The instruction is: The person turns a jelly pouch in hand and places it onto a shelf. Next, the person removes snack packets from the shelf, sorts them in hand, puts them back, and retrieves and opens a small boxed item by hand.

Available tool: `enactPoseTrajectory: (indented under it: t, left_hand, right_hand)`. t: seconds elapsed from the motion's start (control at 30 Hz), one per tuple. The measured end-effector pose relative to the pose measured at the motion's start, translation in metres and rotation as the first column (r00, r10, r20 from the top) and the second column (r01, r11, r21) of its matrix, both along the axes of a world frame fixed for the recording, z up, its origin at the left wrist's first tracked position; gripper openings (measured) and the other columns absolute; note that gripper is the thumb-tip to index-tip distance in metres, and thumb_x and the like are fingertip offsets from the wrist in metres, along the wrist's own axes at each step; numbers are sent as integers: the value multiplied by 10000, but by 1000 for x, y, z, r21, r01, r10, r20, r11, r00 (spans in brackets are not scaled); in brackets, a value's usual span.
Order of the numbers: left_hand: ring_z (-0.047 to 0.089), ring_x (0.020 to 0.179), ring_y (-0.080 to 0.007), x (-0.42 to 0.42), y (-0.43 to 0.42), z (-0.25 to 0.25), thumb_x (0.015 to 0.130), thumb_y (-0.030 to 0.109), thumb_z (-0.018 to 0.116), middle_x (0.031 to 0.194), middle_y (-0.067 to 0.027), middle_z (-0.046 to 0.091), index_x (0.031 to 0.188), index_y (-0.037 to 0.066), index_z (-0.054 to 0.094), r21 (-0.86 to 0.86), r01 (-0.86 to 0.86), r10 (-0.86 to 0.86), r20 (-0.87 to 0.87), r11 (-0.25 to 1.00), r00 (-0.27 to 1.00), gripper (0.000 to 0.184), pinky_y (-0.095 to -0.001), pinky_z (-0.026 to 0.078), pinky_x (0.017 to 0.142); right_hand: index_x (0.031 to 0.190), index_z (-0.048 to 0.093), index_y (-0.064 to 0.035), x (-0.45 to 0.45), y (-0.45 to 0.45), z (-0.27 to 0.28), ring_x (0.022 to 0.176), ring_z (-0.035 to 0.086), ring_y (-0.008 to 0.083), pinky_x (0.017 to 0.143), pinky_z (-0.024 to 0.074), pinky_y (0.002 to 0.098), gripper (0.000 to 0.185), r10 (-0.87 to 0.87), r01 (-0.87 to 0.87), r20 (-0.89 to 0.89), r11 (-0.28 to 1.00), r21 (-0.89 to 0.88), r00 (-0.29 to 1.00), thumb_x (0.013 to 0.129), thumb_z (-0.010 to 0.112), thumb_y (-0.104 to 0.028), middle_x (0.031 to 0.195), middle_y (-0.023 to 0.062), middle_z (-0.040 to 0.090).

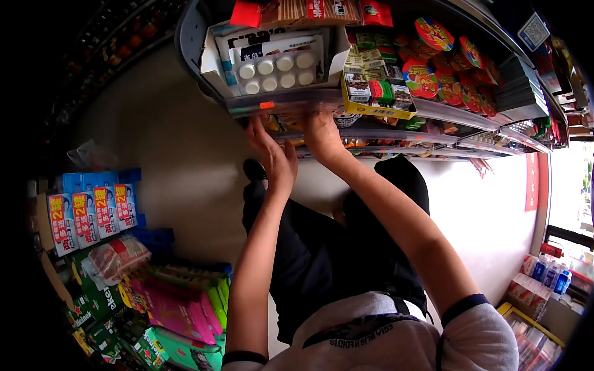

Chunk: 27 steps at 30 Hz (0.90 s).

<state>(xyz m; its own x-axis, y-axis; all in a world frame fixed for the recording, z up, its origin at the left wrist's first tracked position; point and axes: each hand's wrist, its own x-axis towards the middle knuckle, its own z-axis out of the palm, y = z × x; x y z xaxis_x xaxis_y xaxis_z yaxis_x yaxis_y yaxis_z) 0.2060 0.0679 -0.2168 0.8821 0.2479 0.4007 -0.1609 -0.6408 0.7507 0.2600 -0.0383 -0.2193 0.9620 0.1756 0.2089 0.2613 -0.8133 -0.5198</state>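
Note:
Both hands reach up to the shelf rack at the top middle. My left hand [272,154] is just below the front edge of the upper shelf [291,102], its fingers apart and pointing up. Close to its right, my right hand [323,137] reaches under the same edge among the packets of the lower shelf; its fingertips are hidden. Above the hands stands a white box [213,65] with a blister pack of round white pieces [277,71]. A yellow tray of small boxes [387,111] sits right of it.
Red round tubs [424,77] stand further right on the shelf. Boxes and a clear bag of goods [117,256] are stacked at the lower left, beside pink packs [173,309]. Bottles [550,275] stand at the far right. A doorway or window is at the right edge.

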Motion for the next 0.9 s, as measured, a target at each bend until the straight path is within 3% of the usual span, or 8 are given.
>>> enactPoseTrajectory:
  t: [0.07,0.27,0.37,0.57,0.63,0.73,0.8,0.9]
  left_hand:
    - [281,1222,-399,2,-1,-3,698,-93,573,1332,-232,202,1396,54,155,33,25,-24,-21,999,999,826,-423,356,956]
    - [344,1191,-405,1,-5,1,649,-134,584,1318,-246,183,1407,65,173,83,54,-49,-52,995,997,885,-403,324,984]
    - [302,1210,-402,1,-1,-6,660,-118,585,1329,-243,183,1404,71,184,59,53,-51,-39,997,998,866,-418,316,982]
    - [197,1253,-394,-3,0,-7,742,22,589,1384,-234,147,1386,91,252,195,30,-36,31,980,999,730,-459,229,1014]
    - [201,1249,-401,1,1,-7,773,79,581,1398,-231,129,1372,93,291,296,32,-53,65,955,996,666,-469,209,1021]
    - [221,1242,-424,8,-1,-6,718,-30,606,1349,-195,199,1332,132,383,307,34,-72,110,951,991,673,-484,245,1015]
    - [230,1234,-424,15,-3,-10,729,-8,620,1345,-188,208,1330,136,386,355,5,-49,115,935,992,661,-485,255,1010]
    - [266,1192,-420,27,-1,-18,781,100,609,1314,-207,247,1320,140,392,468,-55,-8,131,882,991,582,-490,273,989]
  right_hand:
    - [986,614,-42,0,-4,16,993,520,366,825,463,438,276,20,-18,-247,1000,12,969,712,609,-73,1016,241,557]
    - [1038,566,-46,1,3,22,1010,518,373,820,479,424,350,-6,9,-209,1000,15,978,694,627,-43,1055,226,519]
    - [1111,492,-16,-2,7,-1,1045,494,380,844,472,420,490,-52,51,-31,998,-33,998,659,680,-41,1105,232,474]
    - [1187,353,111,-14,10,-3,1096,439,394,880,454,414,728,-127,167,-223,971,170,966,607,751,-75,1177,265,395]
    - [1199,343,122,-18,10,5,1063,455,399,902,429,404,713,-113,130,-167,987,97,979,650,729,-119,1166,274,403]
    - [1182,370,126,-17,9,11,1026,470,394,885,423,409,654,-98,122,-222,987,101,970,694,695,-164,1130,267,442]
    - [1150,426,119,-7,11,4,1004,478,387,864,424,418,575,-100,134,-304,986,95,947,722,665,-183,1101,256,474]
    - [1079,523,77,-2,11,-8,992,487,377,836,431,423,424,-18,13,-187,1000,-28,982,755,618,-179,1073,248,502]
